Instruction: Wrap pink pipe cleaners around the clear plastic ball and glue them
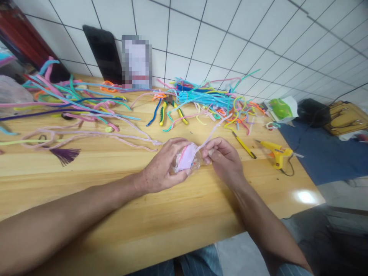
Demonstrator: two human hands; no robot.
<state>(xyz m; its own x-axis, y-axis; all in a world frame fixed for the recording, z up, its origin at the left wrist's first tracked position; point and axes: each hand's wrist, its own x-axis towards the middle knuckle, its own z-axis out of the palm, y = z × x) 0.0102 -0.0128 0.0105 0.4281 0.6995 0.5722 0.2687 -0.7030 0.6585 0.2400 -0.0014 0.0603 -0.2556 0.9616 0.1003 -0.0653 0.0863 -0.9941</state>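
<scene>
Near the middle of the table, my left hand (163, 165) is wrapped around a clear plastic container (196, 161), whose exact kind is hard to make out. A band of lilac pipe cleaner (187, 156) circles it, with a pink line along one edge. From the band a loose lilac strand (213, 131) rises to the upper right, passing close to my right hand. My right hand (222, 159) is closed at the container's right end, thumb against fingers; whatever is in that pinch is too small or hidden to name.
Loose pipe cleaners (86, 103) cover the back left, and a bundled pile (207, 99) lies at the back. Pliers (163, 112), a yellow cutter (244, 145) and a glue gun (277, 153) lie beyond my hands. A purple tassel (65, 153) is at left; a phone (103, 55) leans on the wall.
</scene>
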